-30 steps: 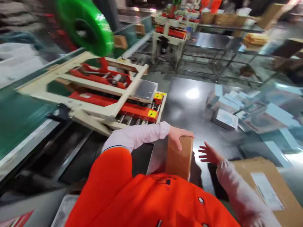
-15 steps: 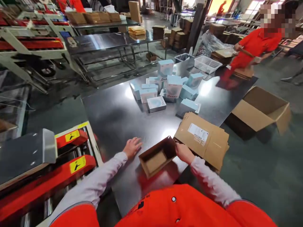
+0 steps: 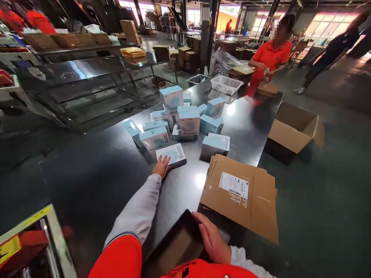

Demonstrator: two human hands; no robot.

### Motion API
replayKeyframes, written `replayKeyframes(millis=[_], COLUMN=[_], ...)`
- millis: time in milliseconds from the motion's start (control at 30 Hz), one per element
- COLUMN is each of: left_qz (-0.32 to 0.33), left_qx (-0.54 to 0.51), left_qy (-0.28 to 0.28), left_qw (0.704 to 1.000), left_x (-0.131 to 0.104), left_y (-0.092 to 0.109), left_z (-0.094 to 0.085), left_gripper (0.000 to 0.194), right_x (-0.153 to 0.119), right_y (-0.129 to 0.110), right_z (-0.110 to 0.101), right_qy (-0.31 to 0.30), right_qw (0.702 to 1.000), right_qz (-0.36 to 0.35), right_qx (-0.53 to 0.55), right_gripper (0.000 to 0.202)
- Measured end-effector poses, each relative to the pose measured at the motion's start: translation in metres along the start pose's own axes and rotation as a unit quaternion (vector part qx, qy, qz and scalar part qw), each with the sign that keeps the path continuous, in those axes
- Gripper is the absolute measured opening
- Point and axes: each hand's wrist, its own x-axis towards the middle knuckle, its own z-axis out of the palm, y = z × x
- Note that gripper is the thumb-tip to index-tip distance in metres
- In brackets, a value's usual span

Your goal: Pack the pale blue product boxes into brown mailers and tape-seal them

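Observation:
My left hand (image 3: 161, 166) reaches forward with its fingers spread over the near left corner of a flat pale blue and white product box (image 3: 174, 153), touching its top. At the table's near edge, my right hand (image 3: 211, 235) grips the right side wall of an open brown cardboard box (image 3: 178, 247). The part of that box's inside in view holds nothing, and my body covers its near end. Beyond my left hand stand several more pale blue boxes, among them an upright one (image 3: 189, 121) and a lying one (image 3: 215, 144).
A stack of flat cardboard cartons (image 3: 232, 193) with a printed label lies to the right on the metal table (image 3: 101, 162). A white plastic basket (image 3: 226, 84) is farther back. A large open carton (image 3: 292, 125) stands beyond the right edge, and a co-worker (image 3: 271, 58) is behind.
My left hand has moved forward from the bare tabletop onto the flat product box. The open cardboard box, with my right hand on it, is now closer to my body. The view has swung right.

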Motion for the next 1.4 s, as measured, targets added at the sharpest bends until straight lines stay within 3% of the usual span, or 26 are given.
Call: replayKeyframes(millis=[100, 200, 300, 367, 433, 467, 533, 600, 667, 733, 767, 833, 900, 967, 1000, 1067, 1133, 1167, 1233, 1300, 1367, 1400], left_qz=[-0.053, -0.144, -0.206, -0.206, -0.177, -0.159, -0.142, -0.179, -0.220, -0.194, -0.159, -0.102, -0.108, -0.165, -0.192, -0.209, -0.187, -0.174, -0.161, -0.129, -0.090, -0.087], left_qx=[-0.019, -0.063, -0.175, -0.199, -0.138, -0.086, 0.034, 0.119, 0.123, 0.090, 0.086, 0.114, 0.139, 0.145, 0.158, 0.218, 0.273, 0.281, 0.264, 0.224, 0.180, 0.161], left_qy=[0.012, 0.060, 0.077, 0.006, -0.074, -0.085, -0.050, -0.049, -0.162, -0.277, -0.303, -0.307, -0.331, -0.353, -0.334, -0.216, -0.082, -0.055, -0.077, -0.126, -0.120, -0.090], left_qw=[0.998, 0.986, 0.960, 0.958, 0.972, 0.980, 0.988, 0.975, 0.954, 0.937, 0.936, 0.939, 0.927, 0.910, 0.909, 0.929, 0.940, 0.942, 0.948, 0.958, 0.972, 0.979], left_x=[-0.063, -0.138, -0.212, -0.249, -0.274, -0.282, -0.298, -0.318, -0.341, -0.360, -0.365, -0.364, -0.350, -0.329, -0.319, -0.305, -0.303, -0.306, -0.322, -0.344, -0.363, -0.370], left_y=[-0.001, 0.003, 0.034, 0.066, 0.096, 0.106, 0.117, 0.119, 0.121, 0.126, 0.129, 0.134, 0.135, 0.131, 0.128, 0.123, 0.121, 0.120, 0.118, 0.114, 0.108, 0.104], left_z=[-0.051, -0.126, -0.186, -0.202, -0.201, -0.198, -0.193, -0.188, -0.177, -0.154, -0.140, -0.114, -0.100, -0.102, -0.108, -0.119, -0.121, -0.116, -0.097, -0.074, -0.060, -0.059], left_gripper=[0.055, 0.076, 0.082, 0.078, 0.071, 0.067, 0.059, 0.057, 0.057, 0.057, 0.058, 0.062, 0.059, 0.055, 0.057, 0.056, 0.068, 0.081, 0.109, 0.126, 0.125, 0.118], right_x=[0.008, 0.016, 0.020, 0.021, 0.022, 0.022, 0.021, 0.019, 0.016, 0.014, 0.015, 0.024, 0.043, 0.064, 0.072, 0.081, 0.076, 0.069, 0.052, 0.033, 0.023, 0.022], right_y=[-0.007, -0.009, -0.005, -0.003, -0.002, -0.002, -0.005, -0.010, -0.017, -0.024, -0.027, -0.034, -0.041, -0.046, -0.048, -0.047, -0.038, -0.031, -0.012, 0.006, 0.018, 0.021], right_z=[-0.001, -0.004, -0.002, 0.000, 0.001, 0.001, 0.000, 0.000, 0.001, 0.001, 0.001, 0.000, 0.000, 0.004, 0.008, 0.018, 0.028, 0.032, 0.038, 0.042, 0.047, 0.051], right_qy=[-0.001, 0.001, 0.012, 0.022, 0.030, 0.033, 0.036, 0.039, 0.016, -0.066, -0.127, -0.266, -0.382, -0.418, -0.397, -0.302, -0.210, -0.186, -0.191, -0.232, -0.255, -0.251], right_qw=[1.000, 1.000, 1.000, 1.000, 0.999, 0.999, 0.999, 0.998, 0.998, 0.991, 0.978, 0.931, 0.884, 0.874, 0.887, 0.925, 0.952, 0.962, 0.970, 0.957, 0.933, 0.924], right_qz=[0.005, 0.014, 0.018, 0.023, 0.025, 0.025, 0.031, 0.038, 0.024, -0.025, -0.057, -0.112, -0.137, -0.119, -0.096, -0.037, 0.018, 0.045, 0.109, 0.175, 0.236, 0.261], right_qx=[0.002, 0.001, 0.005, 0.002, -0.005, -0.009, -0.015, -0.023, -0.052, -0.116, -0.158, -0.223, -0.234, -0.217, -0.214, -0.228, -0.221, -0.197, -0.100, 0.017, 0.100, 0.121], right_gripper=[0.050, 0.055, 0.058, 0.060, 0.061, 0.061, 0.060, 0.059, 0.056, 0.051, 0.048, 0.045, 0.054, 0.060, 0.061, 0.070, 0.096, 0.110, 0.124, 0.112, 0.090, 0.083])
